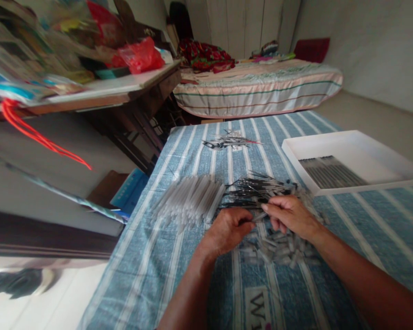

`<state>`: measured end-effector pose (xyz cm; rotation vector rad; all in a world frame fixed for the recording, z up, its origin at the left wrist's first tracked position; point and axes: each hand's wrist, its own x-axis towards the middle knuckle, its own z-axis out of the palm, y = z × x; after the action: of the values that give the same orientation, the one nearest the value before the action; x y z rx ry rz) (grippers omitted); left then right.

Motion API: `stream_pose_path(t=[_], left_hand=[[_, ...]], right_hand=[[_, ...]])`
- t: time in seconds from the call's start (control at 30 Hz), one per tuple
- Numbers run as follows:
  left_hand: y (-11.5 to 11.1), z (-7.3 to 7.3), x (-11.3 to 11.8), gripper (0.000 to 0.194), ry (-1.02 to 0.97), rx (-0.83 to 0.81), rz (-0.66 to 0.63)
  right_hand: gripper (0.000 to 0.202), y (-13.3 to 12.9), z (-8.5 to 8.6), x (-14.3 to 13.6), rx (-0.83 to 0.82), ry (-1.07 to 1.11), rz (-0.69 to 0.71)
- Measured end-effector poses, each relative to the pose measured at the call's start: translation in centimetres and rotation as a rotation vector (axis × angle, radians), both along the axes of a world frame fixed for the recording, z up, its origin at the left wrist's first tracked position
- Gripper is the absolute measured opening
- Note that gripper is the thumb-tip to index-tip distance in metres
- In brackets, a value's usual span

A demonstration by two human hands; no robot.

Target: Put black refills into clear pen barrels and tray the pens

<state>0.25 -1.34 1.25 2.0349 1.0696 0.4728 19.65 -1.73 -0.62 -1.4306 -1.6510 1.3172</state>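
Note:
My left hand point(229, 230) is closed, fingertips pinched near a small greyish piece between the two hands. Close by on the right, my right hand point(290, 214) is also closed, thumb and forefinger together at the other end of that piece. What exactly they hold is too small to name. Beyond the hands lies a pile of thin black rods point(251, 190). Left of it is a stack of whitish translucent tubes point(192, 199). Short grey pieces point(278, 250) are scattered just below my right hand.
A white tray point(333, 142) holding a row of grey sticks point(332, 173) stands at the right on the striped cloth point(151, 275). Farther back lies a small dark bundle point(227, 142). A cluttered desk point(103, 91) is at left, with a bed point(258, 87) behind.

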Motion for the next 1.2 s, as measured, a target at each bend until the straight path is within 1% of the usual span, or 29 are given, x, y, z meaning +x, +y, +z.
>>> stream_pose_path(t=[0.2,0.3,0.37,0.43,0.57,0.63,0.7,0.8,0.9,0.97,1.1,1.2], left_hand=[[-0.1,0.1,0.3,0.007,0.006,-0.011,0.045],[-0.1,0.2,0.2,0.009,-0.036,-0.062,0.075],[-0.1,0.3,0.0,0.012,-0.128,-0.141,0.120],[-0.1,0.3,-0.1,0.014,-0.257,-0.264,0.183],[0.2,0.0,-0.3,0.019,-0.523,-0.504,0.370],[0.4,-0.2,-0.3,0.021,-0.639,-0.571,0.450],[0.6,-0.4,-0.3,0.023,-0.729,-0.604,0.496],[0.8,-0.3,-0.4,0.023,-0.836,-0.596,0.562],[1.0,0.1,-0.6,0.024,-0.923,-0.567,0.640],[1.1,0.1,-0.7,0.024,-0.960,-0.551,0.672],[1.2,0.0,-0.7,0.021,-0.994,-0.522,0.697],[1.2,-0.2,-0.7,0.018,-1.001,-0.515,0.685]], right_hand=[[0.040,-0.1,-0.3,0.0,0.002,0.018,0.006],[0.041,0.0,-0.5,0.1,0.008,0.057,0.006],[0.041,0.1,-0.5,0.2,0.025,0.089,-0.008],[0.040,0.1,-0.5,0.2,0.050,0.109,-0.022],[0.035,-0.1,-0.4,0.0,0.074,0.090,-0.001],[0.030,-0.2,-0.4,-0.1,0.078,0.065,0.016],[0.027,-0.3,-0.5,-0.3,0.091,0.030,0.041],[0.023,-0.3,-0.9,-0.4,0.199,-0.074,0.121],[0.016,-0.4,-1.2,-0.6,0.372,-0.303,0.217],[0.016,-0.6,-1.2,-1.0,0.445,-0.475,0.308],[0.020,-1.2,-0.7,-2.1,0.538,-0.743,0.509],[0.019,-1.4,-0.1,-3.0,0.551,-0.865,0.557]])
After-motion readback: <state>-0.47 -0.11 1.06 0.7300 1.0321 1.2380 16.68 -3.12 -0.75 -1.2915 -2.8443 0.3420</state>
